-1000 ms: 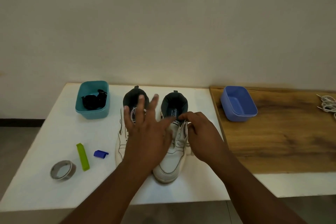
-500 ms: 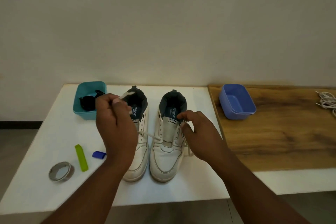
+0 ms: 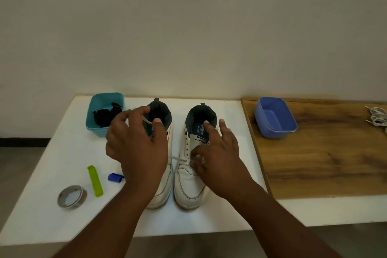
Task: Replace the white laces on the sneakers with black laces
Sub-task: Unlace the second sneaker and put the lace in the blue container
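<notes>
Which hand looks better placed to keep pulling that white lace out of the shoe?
Probably the left hand: it already pinches the white lace, which runs from the right sneaker up to its fingers. The right hand rests spread on that sneaker, better suited to steadying it.

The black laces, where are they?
The black laces lie bundled in the teal tub at the white table's back left corner, just left of the left sneaker.

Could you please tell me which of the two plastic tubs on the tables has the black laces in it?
The teal tub on the white table, left of the sneakers, holds the black laces. The blue tub on the wooden table looks empty.
</notes>
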A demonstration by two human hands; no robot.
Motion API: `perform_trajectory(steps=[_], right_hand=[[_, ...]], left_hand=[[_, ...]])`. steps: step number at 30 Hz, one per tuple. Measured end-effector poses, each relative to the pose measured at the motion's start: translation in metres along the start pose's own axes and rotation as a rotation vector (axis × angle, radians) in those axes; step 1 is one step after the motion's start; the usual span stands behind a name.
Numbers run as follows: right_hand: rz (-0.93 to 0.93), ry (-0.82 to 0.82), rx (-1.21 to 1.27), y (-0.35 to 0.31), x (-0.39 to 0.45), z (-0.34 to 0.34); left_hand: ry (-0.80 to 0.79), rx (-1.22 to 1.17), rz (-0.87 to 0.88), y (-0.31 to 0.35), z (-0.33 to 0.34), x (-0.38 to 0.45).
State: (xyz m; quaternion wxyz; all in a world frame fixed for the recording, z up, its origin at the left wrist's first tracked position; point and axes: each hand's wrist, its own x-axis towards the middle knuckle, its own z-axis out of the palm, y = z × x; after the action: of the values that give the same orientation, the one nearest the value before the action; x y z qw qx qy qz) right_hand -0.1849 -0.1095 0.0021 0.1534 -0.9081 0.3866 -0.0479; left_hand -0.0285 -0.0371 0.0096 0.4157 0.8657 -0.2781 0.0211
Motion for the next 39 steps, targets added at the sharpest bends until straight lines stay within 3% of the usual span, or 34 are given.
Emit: perform_trajectory(steps=[3,8,13,20,28,35,39], right_hand=[[-0.01,0.009,-0.024,-0.004,0.001,0.005],[0.006,0.01,0.016,-0.005,0.001,0.003],[-0.069,0.001,0.025,-0.002,-0.003,0.001],[0.065,0.105,-0.027,0.006,-0.003,-0.005],[-0.027,-0.015,-0.037,0.0,0.003,0.005],[0.14,0.301,-0.036,0.011,0.001,0.0],[0.056,0.095,0.017,0.001,0.0,-0.002]], left_hand=[[-0.034,0.069,0.015,-0.001,0.001,-0.005],[-0.155,0.329,0.283,-0.004,0.009,-0.014],[-0.286,0.557,0.292,-0.005,0.017,-0.019],[-0.288,0.374,0.324,-0.008,0.023,-0.015],[-0.338,0.264,0.26,-0.01,0.024,-0.012],[-0.331,0.218,0.253,-0.008,0.023,-0.013],[-0.334,0.22,0.248,-0.009,0.023,-0.014]])
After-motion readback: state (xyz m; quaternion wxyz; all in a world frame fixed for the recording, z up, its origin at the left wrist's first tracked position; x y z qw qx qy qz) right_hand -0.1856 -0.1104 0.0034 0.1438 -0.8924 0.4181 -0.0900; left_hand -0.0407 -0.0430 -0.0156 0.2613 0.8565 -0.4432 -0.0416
